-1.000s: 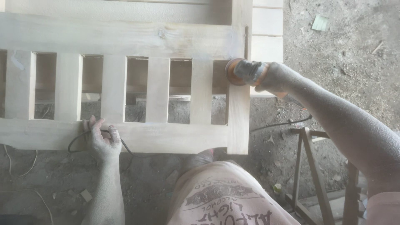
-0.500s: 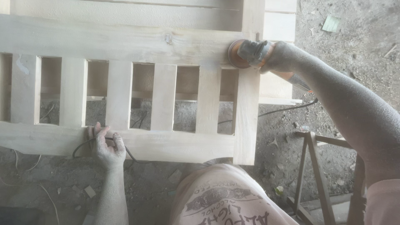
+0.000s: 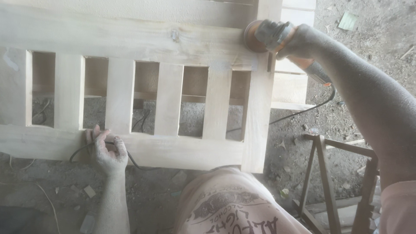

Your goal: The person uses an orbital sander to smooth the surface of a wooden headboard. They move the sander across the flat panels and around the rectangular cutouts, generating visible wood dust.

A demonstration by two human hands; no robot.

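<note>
A pale wooden slatted frame (image 3: 130, 39) lies flat before me, with several upright slats between two long rails. My right hand (image 3: 299, 41), dusty, grips an orange power sander (image 3: 264, 34) whose round disc presses on the frame's far right corner. My left hand (image 3: 106, 149) rests on the near rail (image 3: 182, 151), fingers curled over a black cable (image 3: 80, 149) that loops across the rail's edge.
The sander's black cord (image 3: 303, 110) trails over the dirt floor at right. A wooden trestle (image 3: 329, 173) stands at lower right. More pale boards (image 3: 290, 86) lie under the frame's right end. My knee in a printed cloth (image 3: 229, 203) fills the bottom centre.
My right hand has pushed the sander away from me along the right-hand post, from beside the slats up to the top rail's corner. My left hand stays on the near rail.
</note>
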